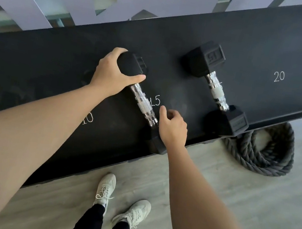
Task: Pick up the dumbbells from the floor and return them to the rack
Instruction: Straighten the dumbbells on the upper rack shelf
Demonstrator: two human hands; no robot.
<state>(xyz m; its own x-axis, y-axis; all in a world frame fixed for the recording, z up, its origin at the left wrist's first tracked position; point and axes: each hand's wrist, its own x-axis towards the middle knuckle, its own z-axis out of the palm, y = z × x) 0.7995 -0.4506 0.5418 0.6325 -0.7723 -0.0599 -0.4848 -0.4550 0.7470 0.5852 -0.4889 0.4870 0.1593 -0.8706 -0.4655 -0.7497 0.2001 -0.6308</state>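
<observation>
Pale floor (233, 189) — black rack (53, 69); rope (264, 152)

I see matt black rack shelf (240, 39) with chalky white numbers, dumbbells (216, 85) with dull rubbery heads, shiny knurled chrome handles, coarse twisted dark rope (268, 155), pale wood-grain floor (233, 189).
</observation>
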